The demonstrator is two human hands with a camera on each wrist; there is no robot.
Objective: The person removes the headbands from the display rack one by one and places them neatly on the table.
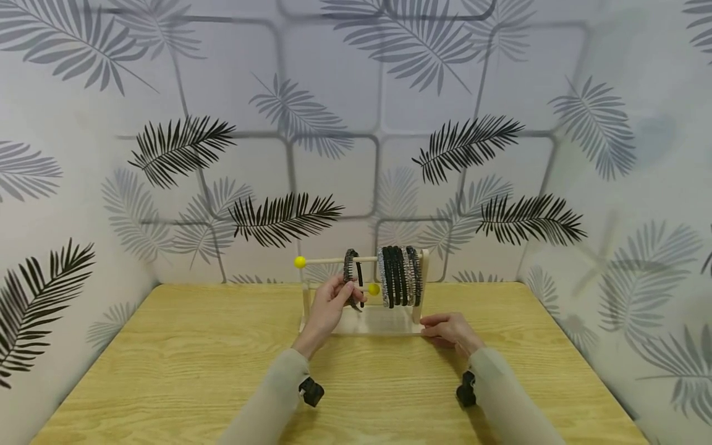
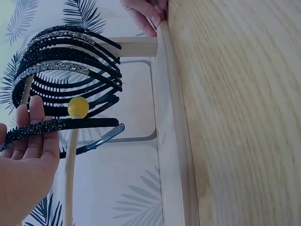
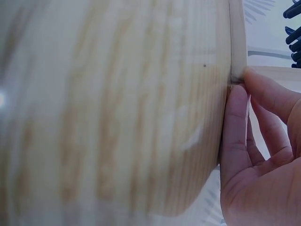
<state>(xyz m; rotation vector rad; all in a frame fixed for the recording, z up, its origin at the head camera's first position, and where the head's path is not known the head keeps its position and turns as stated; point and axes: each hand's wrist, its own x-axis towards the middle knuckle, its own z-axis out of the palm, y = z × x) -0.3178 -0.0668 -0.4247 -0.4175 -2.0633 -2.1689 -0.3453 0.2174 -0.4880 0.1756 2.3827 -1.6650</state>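
Observation:
My left hand (image 1: 328,309) pinches a dark beaded headband (image 1: 349,272) between thumb and fingers at the wooden rack. A short rod tipped with a yellow ball (image 2: 78,107) runs between the two legs of this headband, and behind it the upper rod (image 1: 322,261) overlaps its top in the head view. Several black and silvery headbands (image 1: 397,278) hang together at the rack's right end. My right hand (image 1: 449,329) grips the right front corner of the rack's base (image 1: 361,327); thumb and fingertips meet at that corner in the right wrist view.
Another yellow ball (image 1: 300,262) caps the upper rod's left end. Beside the hung headbands rises the right upright (image 1: 424,284). The rack stands near the back edge of a wood-grain table (image 1: 222,346), close to a leaf-patterned backdrop (image 1: 345,173).

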